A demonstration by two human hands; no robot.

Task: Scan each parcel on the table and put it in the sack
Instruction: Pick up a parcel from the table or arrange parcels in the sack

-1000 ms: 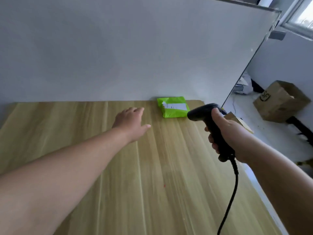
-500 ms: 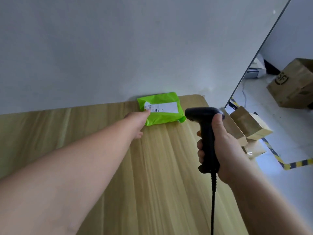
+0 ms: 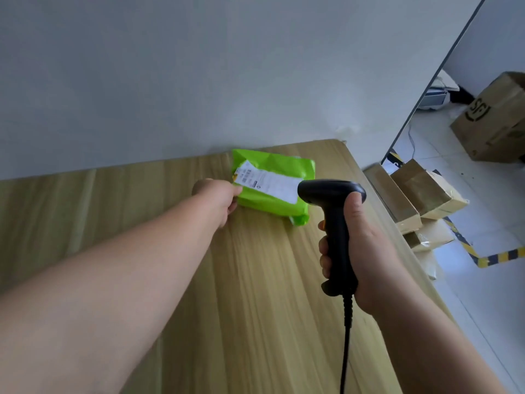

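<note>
Pinches the near left edge of a flat lime-green plastic mailer parcel (image 3: 272,194) between thumb and curled fingers of the left hand (image 3: 218,199), against a mere touch on that edge half a second ago and an open reach short of it a second ago. Turns the parcel askew near the far right corner, white printed label (image 3: 268,183) face up; cannot tell whether lifted or sliding. Wraps the right hand (image 3: 366,251) fully round the handle of a black pistol-shaped barcode scanner (image 3: 332,220), nose just beside the label's right end and nearer than before. Looks set for the scan; no sack in view, so bagging comes after. Below, a pale wood-grain table (image 3: 255,308), with a black cable (image 3: 345,351) hanging from the scanner. Behind, a plain white wall (image 3: 199,81). Off to the right, a white tiled floor (image 3: 483,308), stacked brown cardboard boxes (image 3: 420,191), a larger printed carton (image 3: 497,120), and yellow-and-black hazard tape (image 3: 500,255)
</note>
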